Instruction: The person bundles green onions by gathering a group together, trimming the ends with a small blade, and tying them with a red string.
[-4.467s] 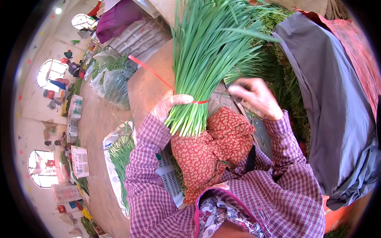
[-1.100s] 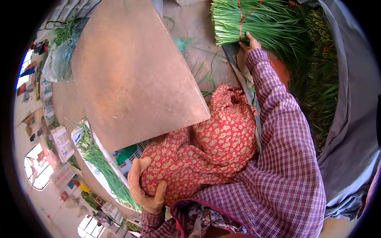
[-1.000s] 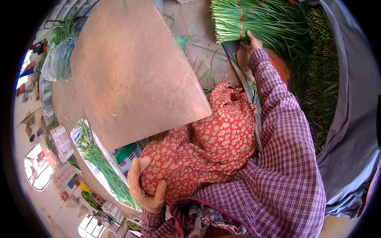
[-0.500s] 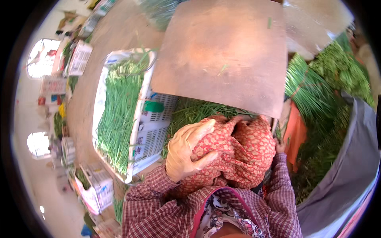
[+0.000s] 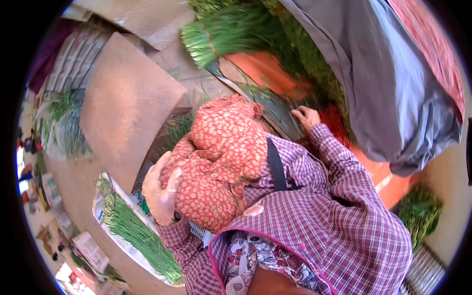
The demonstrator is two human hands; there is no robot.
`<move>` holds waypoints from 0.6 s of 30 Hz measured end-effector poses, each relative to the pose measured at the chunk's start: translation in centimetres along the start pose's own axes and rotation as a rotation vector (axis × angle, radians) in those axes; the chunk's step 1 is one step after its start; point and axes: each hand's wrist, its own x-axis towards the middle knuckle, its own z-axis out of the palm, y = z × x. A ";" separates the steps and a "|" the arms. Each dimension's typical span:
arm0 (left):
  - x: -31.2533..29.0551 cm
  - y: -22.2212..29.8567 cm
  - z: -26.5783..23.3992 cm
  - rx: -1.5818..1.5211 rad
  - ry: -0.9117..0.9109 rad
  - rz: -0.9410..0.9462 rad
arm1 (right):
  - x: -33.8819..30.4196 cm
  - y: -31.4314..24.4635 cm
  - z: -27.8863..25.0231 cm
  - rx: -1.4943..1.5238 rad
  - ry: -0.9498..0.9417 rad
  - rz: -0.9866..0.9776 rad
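Observation:
My left hand (image 5: 160, 191), in a pale thin glove, rests on the red flowered cloth (image 5: 223, 137) over my knees. Its thumb and fingers are spread, and it grips nothing. Out to the right, my bare right hand (image 5: 307, 118) is low beside a dark flat strip (image 5: 287, 118). Its fingers are curled together; whether anything small is between them is hidden. Red strands (image 5: 334, 123) lie right next to that hand. Past the strip is a bundle of long green stalks (image 5: 221, 34), tied with a reddish band, near an orange sheet (image 5: 260, 71).
A brown board (image 5: 128, 108) stands ahead on the left. Below it, a white crate (image 5: 101, 209) holds long green stalks (image 5: 135, 228). Grey cloth (image 5: 368, 73) covers a green heap on the right. More greens (image 5: 418, 211) lie at the lower right.
My view has swung to the right, so the board and crate now appear further left. My right hand has reached farther out to the right; the left stays on the flowered cloth.

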 end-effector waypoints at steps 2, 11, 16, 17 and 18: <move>-0.1 -0.3 0.9 -0.131 0.030 -0.057 | -1.8 6.3 -2.4 -0.159 0.151 0.006; -1.3 -0.7 1.6 -0.112 0.198 -0.032 | -0.6 16.8 -7.0 -0.227 0.474 0.127; -2.2 -1.6 1.7 -0.099 0.244 -0.030 | 2.7 16.2 -6.3 -0.382 0.394 0.317; -2.3 -1.7 1.7 -0.095 0.248 -0.030 | 3.3 16.0 -6.0 -0.386 0.407 0.293; -2.2 -1.9 1.9 -0.095 0.247 -0.029 | 3.7 16.3 -5.7 -0.393 0.424 0.272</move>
